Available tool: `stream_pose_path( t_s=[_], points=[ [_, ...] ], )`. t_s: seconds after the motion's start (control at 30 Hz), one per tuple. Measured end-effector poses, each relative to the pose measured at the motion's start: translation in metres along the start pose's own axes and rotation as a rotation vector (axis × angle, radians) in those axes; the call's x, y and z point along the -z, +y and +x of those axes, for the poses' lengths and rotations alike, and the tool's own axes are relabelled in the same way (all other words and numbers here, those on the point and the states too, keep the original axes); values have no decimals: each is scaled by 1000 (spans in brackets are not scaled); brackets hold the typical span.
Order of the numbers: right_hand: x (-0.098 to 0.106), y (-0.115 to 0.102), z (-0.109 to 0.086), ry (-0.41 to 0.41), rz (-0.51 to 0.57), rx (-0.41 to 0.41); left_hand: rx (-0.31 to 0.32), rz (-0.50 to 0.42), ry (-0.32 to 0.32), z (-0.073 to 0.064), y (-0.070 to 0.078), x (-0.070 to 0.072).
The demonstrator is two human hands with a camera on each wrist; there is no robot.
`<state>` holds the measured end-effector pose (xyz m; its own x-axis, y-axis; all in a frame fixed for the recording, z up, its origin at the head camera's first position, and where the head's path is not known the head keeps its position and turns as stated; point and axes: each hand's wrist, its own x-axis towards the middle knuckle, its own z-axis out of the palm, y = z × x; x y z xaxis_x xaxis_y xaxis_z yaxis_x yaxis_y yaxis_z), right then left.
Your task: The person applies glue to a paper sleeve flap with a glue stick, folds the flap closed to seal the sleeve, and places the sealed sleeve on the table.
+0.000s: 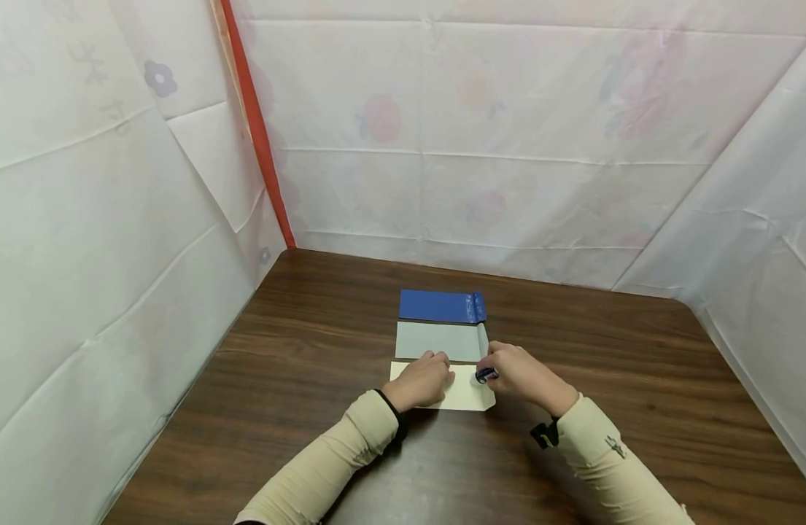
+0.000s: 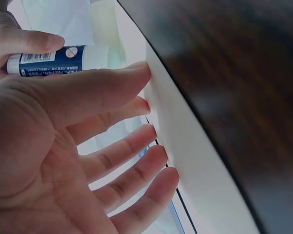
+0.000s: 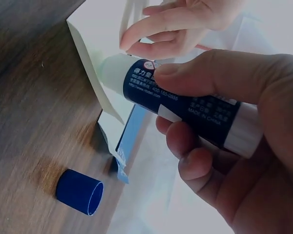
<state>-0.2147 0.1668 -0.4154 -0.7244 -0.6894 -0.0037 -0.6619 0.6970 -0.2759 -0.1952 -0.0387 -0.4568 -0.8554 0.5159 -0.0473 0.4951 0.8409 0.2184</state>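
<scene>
My right hand (image 1: 526, 373) grips a dark blue glue stick (image 3: 185, 109) with a white collar and base. In the right wrist view, its tip meets the cream paper envelope (image 1: 467, 395) near the right end. Fingertips of my left hand (image 1: 421, 380) press down on that envelope's left part, fingers spread and fairly straight. Behind it lies a pale green envelope (image 1: 435, 340), its narrow right flap raised. Farthest back is a blue envelope (image 1: 435, 305) with whitish streaks near its flap. All three lie in a column.
A dark blue cap (image 3: 79, 192) lies on the table beside the envelopes in the right wrist view. The brown wooden table (image 1: 297, 328) meets white patterned sheeting (image 1: 521, 182) at the back and sides. A red strip (image 1: 258, 131) runs down the back left corner.
</scene>
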Motion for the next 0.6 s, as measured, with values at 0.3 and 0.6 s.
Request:
stream_pose_path(
  t_s=[0.3, 0.6],
  points=[
    [-1, -3, -5, -37, 17, 146, -8, 15, -7, 0, 0, 1],
    [0, 2, 2, 50, 6, 48, -6, 19, -27, 2, -2, 1]
  ],
)
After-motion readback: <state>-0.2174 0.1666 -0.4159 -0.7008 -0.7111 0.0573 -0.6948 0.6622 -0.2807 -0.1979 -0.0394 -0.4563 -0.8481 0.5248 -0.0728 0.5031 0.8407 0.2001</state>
